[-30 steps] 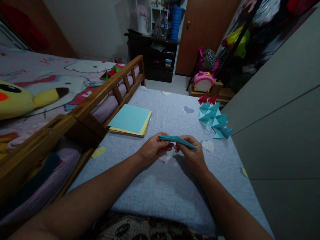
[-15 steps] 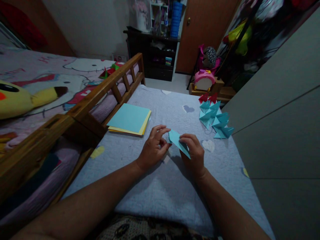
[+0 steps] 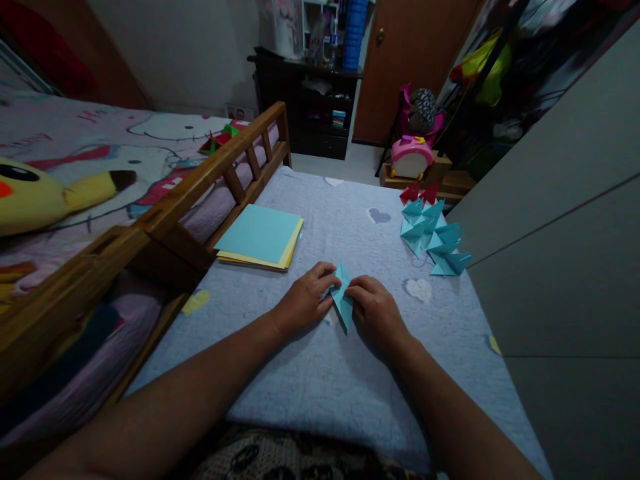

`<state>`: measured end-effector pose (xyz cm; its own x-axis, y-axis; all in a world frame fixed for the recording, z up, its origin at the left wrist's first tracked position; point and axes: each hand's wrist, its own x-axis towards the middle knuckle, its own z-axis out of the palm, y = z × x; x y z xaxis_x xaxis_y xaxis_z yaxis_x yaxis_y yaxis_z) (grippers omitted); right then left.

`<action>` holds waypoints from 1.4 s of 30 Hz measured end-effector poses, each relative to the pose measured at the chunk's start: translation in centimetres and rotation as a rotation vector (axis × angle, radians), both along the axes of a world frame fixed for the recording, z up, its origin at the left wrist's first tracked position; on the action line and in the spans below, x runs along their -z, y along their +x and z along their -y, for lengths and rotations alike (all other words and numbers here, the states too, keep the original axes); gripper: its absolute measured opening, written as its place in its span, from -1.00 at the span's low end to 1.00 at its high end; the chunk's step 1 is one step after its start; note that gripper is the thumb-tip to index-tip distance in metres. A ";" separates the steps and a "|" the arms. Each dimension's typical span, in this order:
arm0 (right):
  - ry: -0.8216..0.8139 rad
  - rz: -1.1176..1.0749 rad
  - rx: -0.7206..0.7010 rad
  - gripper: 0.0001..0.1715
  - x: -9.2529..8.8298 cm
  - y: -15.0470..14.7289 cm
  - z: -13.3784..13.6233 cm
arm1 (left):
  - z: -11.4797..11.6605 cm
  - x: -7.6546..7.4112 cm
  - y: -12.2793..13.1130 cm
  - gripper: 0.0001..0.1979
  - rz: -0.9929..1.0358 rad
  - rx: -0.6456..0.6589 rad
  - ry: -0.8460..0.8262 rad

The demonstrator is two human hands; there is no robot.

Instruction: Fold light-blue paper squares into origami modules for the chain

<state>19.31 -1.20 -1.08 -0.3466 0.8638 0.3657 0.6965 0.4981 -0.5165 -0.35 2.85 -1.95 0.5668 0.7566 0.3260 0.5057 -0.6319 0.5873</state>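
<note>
Between my two hands is a folded sheet of light-blue origami paper (image 3: 343, 308), a narrow diamond with one point toward me and the other away. My left hand (image 3: 306, 300) pinches its left edge, fingertips on the upper part. My right hand (image 3: 379, 310) is closed on its right edge, the fingers bent over it. The thumbs are partly hidden. To the left lies a stack of square paper (image 3: 260, 233), blue on top with yellow sheets below. Several folded blue paper pieces (image 3: 425, 227) stand at the right, with red folded pieces (image 3: 419, 193) behind them.
The surface under my hands is a pale blue heart-patterned bedspread (image 3: 320, 387). A wooden bed rail (image 3: 215, 160) runs along the left, with a yellow plush toy (image 3: 55, 197) beyond it. A pale cabinet wall (image 3: 565, 267) borders the right. A dark shelf unit (image 3: 305, 100) stands behind.
The folded paper has turned from slanting to nearly upright in view and moved slightly left. My right hand has shifted left, closer to my left hand, whose fingers now press on the paper.
</note>
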 end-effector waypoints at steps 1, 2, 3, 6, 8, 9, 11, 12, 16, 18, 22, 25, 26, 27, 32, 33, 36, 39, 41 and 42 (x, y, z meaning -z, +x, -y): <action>-0.018 0.028 -0.002 -0.72 0.1 0.1 -0.1 | 0.0 0.1 -0.1 -0.76 -0.031 0.006 0.023; -0.034 0.041 -0.004 -0.72 0.2 0.2 -0.1 | 0.1 0.0 -0.2 -0.79 -0.055 0.009 0.051; -0.051 0.039 -0.004 -0.71 0.3 0.3 -0.2 | 0.1 0.0 -0.2 -0.81 -0.073 0.009 0.080; -0.109 -0.005 -0.003 -0.71 0.4 0.6 -0.4 | 0.3 -0.4 -0.3 -0.88 -0.109 0.006 0.131; -0.138 -0.035 0.002 -0.73 0.3 0.8 -0.5 | 0.3 -0.7 -0.3 -0.92 -0.141 0.004 0.128; -0.147 -0.050 0.009 -0.74 0.3 0.8 -0.6 | 0.3 -0.7 -0.3 -0.94 -0.154 0.002 0.117; -0.165 -0.079 0.038 -0.77 0.3 0.9 -0.7 | 0.2 -0.8 -0.3 -0.96 -0.160 -0.012 0.076; -0.177 -0.094 0.066 -0.79 0.3 0.8 -0.8 | 0.2 -0.8 -0.3 -0.96 -0.151 -0.023 0.049; -0.241 -0.142 0.218 -0.87 0.3 0.4 -1.1 | -0.1 -0.8 -0.1 -0.94 -0.128 -0.096 -0.033; -0.265 -0.160 0.261 -0.90 0.4 0.1 -1.2 | -0.2 -0.9 0.2 -0.92 -0.157 -0.138 -0.041; -0.269 -0.187 0.291 -0.85 0.4 -0.2 -1.3 | -0.1 -0.9 0.6 -0.87 -0.225 -0.204 -0.036; -0.260 -0.180 0.317 -0.85 0.4 -0.5 -1.4 | 0.0 -0.8 0.8 -0.84 -0.254 -0.237 -0.018; -0.256 -0.168 0.326 -0.87 0.4 -0.5 -1.4 | 0.1 -0.7 0.9 -0.83 -0.261 -0.248 -0.006; -0.248 -0.150 0.332 -0.89 0.3 -0.6 -1.4 | 0.1 -0.7 0.9 -0.83 -0.270 -0.259 0.006; -0.190 -0.045 0.299 -0.90 0.3 -0.8 -1.4 | 0.3 -0.9 1.2 -0.84 -0.323 -0.288 0.029; -0.181 -0.025 0.288 -0.89 0.3 -0.8 -1.4 | 0.3 -0.9 1.3 -0.84 -0.331 -0.290 0.030; -0.165 0.023 0.259 -0.83 0.4 -0.8 -1.4 | 0.4 -1.0 1.4 -0.84 -0.344 -0.293 0.024; -0.162 0.045 0.241 -0.75 0.5 -0.8 -1.3 | 0.5 -1.0 1.3 -0.89 -0.322 -0.302 0.017; -0.151 0.056 0.240 -0.71 0.6 -0.8 -1.2 | 0.5 -1.0 1.2 -0.89 -0.277 -0.280 0.025; -0.145 0.062 0.242 -0.70 0.6 -0.8 -1.2 | 0.5 -0.9 1.1 -0.83 -0.252 -0.252 0.036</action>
